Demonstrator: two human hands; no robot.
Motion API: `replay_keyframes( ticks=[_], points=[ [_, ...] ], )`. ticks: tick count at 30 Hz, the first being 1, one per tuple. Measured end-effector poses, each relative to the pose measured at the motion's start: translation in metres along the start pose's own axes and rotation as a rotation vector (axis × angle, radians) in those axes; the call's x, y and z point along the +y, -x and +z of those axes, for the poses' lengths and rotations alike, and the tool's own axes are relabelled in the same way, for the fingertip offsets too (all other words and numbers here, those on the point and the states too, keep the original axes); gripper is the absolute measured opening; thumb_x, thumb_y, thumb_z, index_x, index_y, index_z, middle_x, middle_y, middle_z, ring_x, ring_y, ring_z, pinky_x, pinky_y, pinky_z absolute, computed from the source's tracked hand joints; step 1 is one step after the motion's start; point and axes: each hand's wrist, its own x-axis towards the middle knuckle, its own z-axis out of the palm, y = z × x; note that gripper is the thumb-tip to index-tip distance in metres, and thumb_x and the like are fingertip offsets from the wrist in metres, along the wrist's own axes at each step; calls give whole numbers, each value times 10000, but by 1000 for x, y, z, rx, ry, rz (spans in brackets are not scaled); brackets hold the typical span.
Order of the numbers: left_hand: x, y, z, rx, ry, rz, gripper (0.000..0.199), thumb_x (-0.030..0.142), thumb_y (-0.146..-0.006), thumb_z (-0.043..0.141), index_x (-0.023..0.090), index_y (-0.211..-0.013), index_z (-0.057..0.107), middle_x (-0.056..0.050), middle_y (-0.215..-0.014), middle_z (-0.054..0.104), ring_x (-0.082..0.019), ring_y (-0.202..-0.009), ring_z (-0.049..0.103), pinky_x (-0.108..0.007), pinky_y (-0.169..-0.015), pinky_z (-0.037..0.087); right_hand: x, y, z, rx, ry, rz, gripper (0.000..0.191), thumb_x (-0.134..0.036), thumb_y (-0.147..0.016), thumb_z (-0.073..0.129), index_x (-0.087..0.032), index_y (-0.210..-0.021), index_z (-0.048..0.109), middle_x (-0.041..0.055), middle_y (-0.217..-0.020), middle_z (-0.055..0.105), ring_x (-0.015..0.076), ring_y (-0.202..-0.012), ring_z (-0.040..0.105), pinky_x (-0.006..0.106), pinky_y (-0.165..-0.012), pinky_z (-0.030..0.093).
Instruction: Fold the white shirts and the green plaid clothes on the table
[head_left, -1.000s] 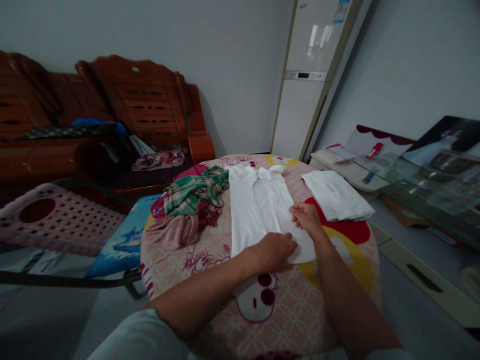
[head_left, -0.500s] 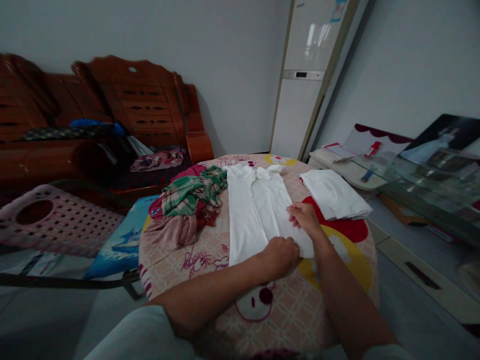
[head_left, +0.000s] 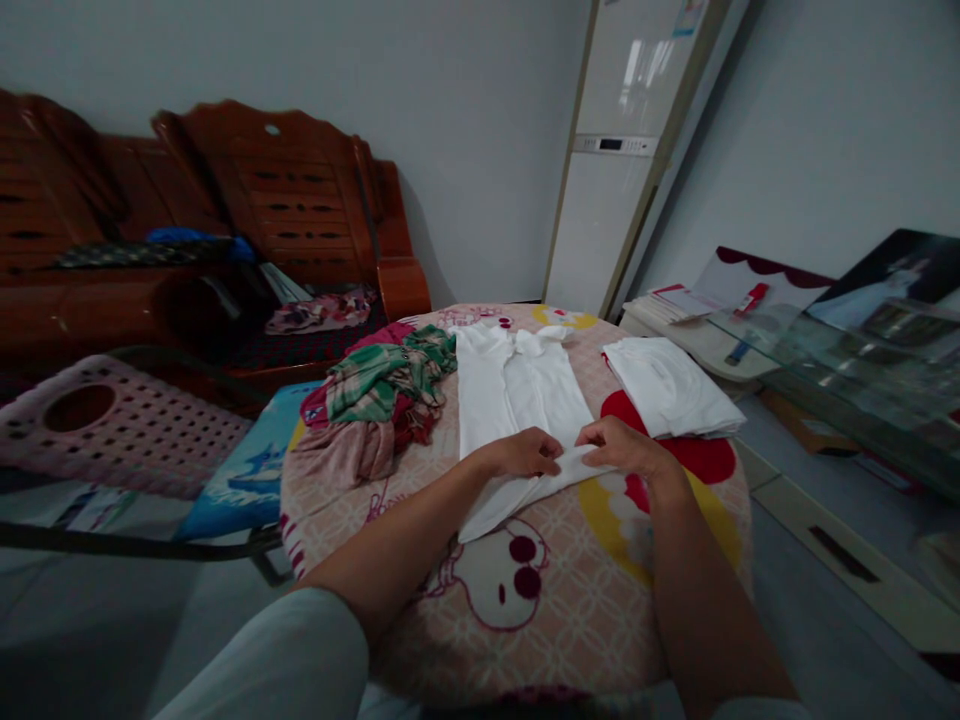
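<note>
White garment: centre of frame, flat on the round table's patterned cover; lower edge bunched at the hands.
Long axis: runs roughly up and down the frame; tied-looking neck end points to top centre, hem end toward the bottom; one lower corner trails lower left.
Left hand: just below centre, fingers curled and pinched on the hem.
Right hand: just right of it, near but apart; thumb and fingers clamped on the hem.
Folded white cloth: right of centre, untouched.
Coloured cloth heap: left of centre, beside the garment.
</note>
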Motion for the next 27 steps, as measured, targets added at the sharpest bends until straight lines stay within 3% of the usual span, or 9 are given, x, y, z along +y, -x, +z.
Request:
replay_keyframes(
  ticks=[2,4,6,8,13,16,21,24,27],
  points=[
    [14,13,1,131,-304,26,208,305,-765,646,177,-929,630,-8,-849,658,-150,-757,612,-234,-672,443,1,0,-1,27,19,16,193,-257,-666,635,-131,-803,688,-6,-714,644,134,-635,555,228,-568,376],
    [27,28,3,244,-613,-18,444,434,-727,731,174,-1071,626,-92,-1045,678,-231,-918,652,-287,-763,478,0,0,-1,34,14,8,207,-236,-645,615,-134,-809,688,-7,-717,642,136,-642,549,229,-579,376],
    [37,39,6,210,-805,-101,531,551,-709,734,155,-1052,646,-154,-1035,687,-301,-958,665,-346,-788,499,-3,1,-1,36,25,1,223,-225,-625,607,-138,-813,690,-5,-726,643,141,-657,548,233,-599,385],
    [40,45,10,98,-893,-142,509,567,-712,727,137,-978,676,-184,-961,698,-339,-936,677,-383,-776,514,-4,2,-1,33,41,-4,225,-222,-617,599,-142,-808,686,-6,-729,640,145,-662,546,233,-601,387],
    [37,45,12,-20,-916,-61,216,275,-786,655,138,-949,693,-181,-927,706,-319,-893,695,-373,-733,523,-1,8,-6,38,92,11,203,-188,-599,577,-152,-773,675,-10,-723,644,149,-654,551,227,-574,375],
    [37,47,2,-10,-893,-50,207,183,-772,619,165,-967,685,-153,-948,709,-301,-911,691,-370,-749,522,-3,11,-9,107,168,28,141,-195,-626,581,-156,-718,680,-10,-672,634,146,-621,545,232,-563,371],
    [32,52,-26,242,-896,-175,337,107,-806,526,196,-1108,645,-130,-1101,695,-284,-1023,658,-386,-847,500,-12,4,-7,408,360,-11,181,-213,-719,602,-167,-824,742,37,-731,701,185,-695,610,264,-651,420],
    [19,48,-37,378,-868,-214,388,89,-827,482,196,-1175,615,-120,-1144,680,-273,-1055,640,-375,-869,486,-17,-8,1,649,533,55,221,-262,-794,626,-179,-955,754,89,-843,739,226,-790,647,300,-733,438],
    [3,37,-41,470,-856,-232,372,87,-853,437,169,-1170,614,-126,-1098,682,-268,-1040,639,-370,-860,478,-18,-21,10,781,641,129,226,-274,-852,611,-181,-1017,734,123,-915,741,250,-867,657,315,-759,442]
  ],
)
